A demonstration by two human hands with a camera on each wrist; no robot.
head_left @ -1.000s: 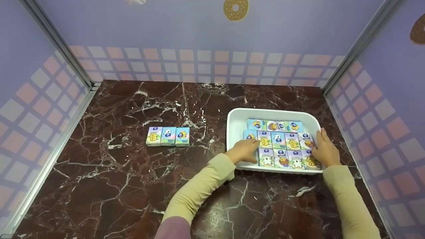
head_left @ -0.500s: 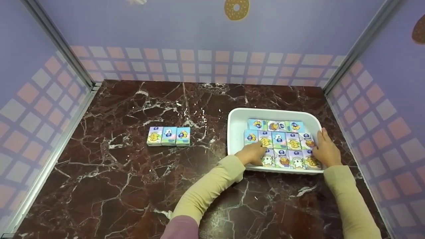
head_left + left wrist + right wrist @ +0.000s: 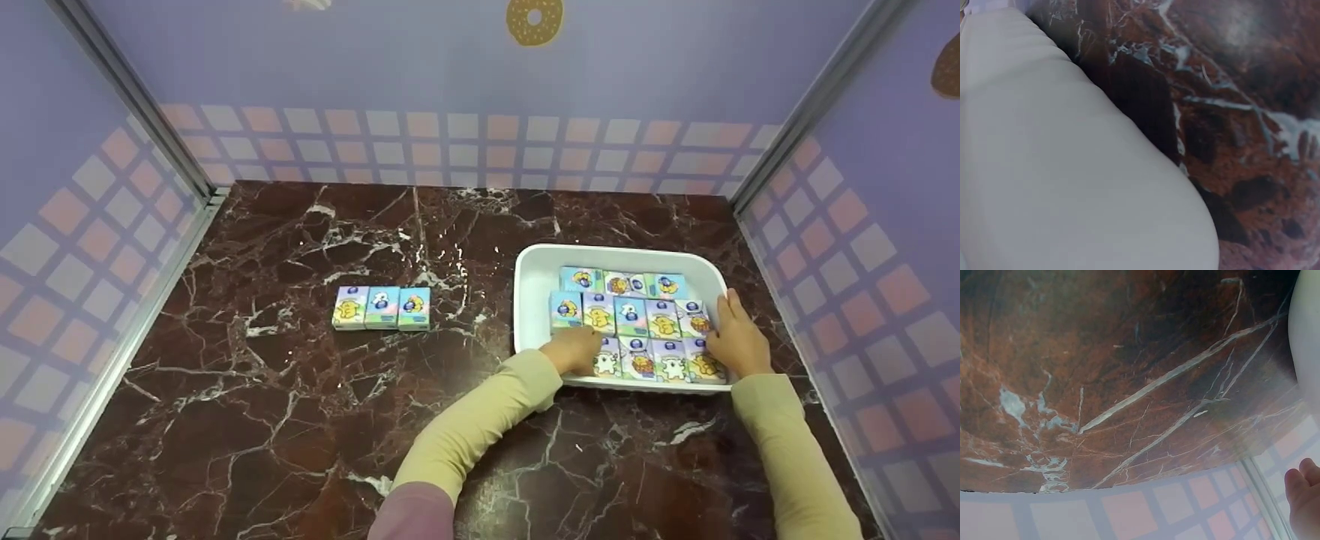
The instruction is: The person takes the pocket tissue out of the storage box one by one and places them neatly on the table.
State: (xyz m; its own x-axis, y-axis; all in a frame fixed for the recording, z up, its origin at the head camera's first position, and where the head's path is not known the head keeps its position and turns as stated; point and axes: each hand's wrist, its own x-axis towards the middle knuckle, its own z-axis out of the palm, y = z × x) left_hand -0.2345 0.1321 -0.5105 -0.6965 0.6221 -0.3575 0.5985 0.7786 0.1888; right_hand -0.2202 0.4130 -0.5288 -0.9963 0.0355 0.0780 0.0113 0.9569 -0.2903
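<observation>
A white tray (image 3: 536, 281) at the right of the table holds rows of small, colourful packs with cartoon animals, which look like tissue packs (image 3: 631, 315). My left hand (image 3: 574, 351) is inside the tray's front left corner, its fingers against the left end of the front row; its thumb is hidden. At the tray's right end my right hand (image 3: 739, 339) holds the side wall, thumb over the rim towards the packs. In the right wrist view only a few fingers (image 3: 1300, 489) show at the edge. The left wrist view shows no hand, only a pale surface and the table.
Three more packs (image 3: 381, 307) stand side by side on the dark red marble table (image 3: 300, 420), left of the tray. Purple panels with checkered bands (image 3: 480, 142) enclose the table at the back and both sides. The right panel is close to my right arm.
My left hand has moved right inside the tray, up against the front row, and its fingers have drawn together. The front packs have shifted slightly right. My right hand stays at the tray's end.
</observation>
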